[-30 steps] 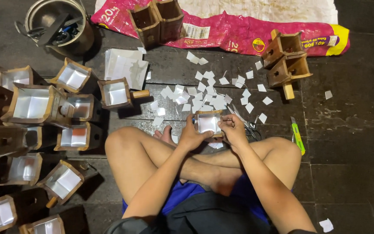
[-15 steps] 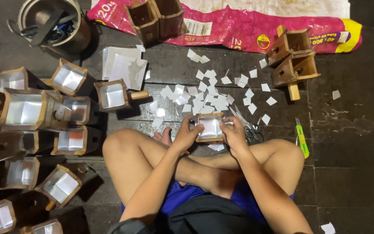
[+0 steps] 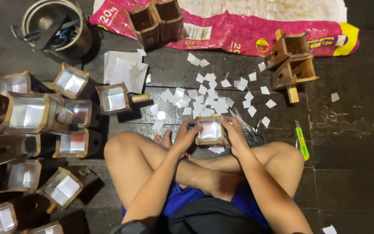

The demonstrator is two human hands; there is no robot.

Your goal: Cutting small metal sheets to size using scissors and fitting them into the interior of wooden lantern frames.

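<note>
bare forearms without sleeves, left hand and right hand ungloved, no rings visible, bare legs and feet, bright blue shorts, what seems a dark black top at the lower edge

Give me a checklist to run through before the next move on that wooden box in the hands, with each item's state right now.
1. Both hands on the box: ok. The left hand grips its left side, the right hand its right.
2. Shiny lining inside the box: ok, it shows through the open face.
3. Lining flat at every edge: cannot tell, the fingers cover the sides.
4. Spare paper squares within reach: ok, scattered just beyond the box.
5. Scissors at hand: ok, on the floor beside the right hand.
6. Green cutter clear of the legs: ok, it lies apart, past the right knee.
</note>
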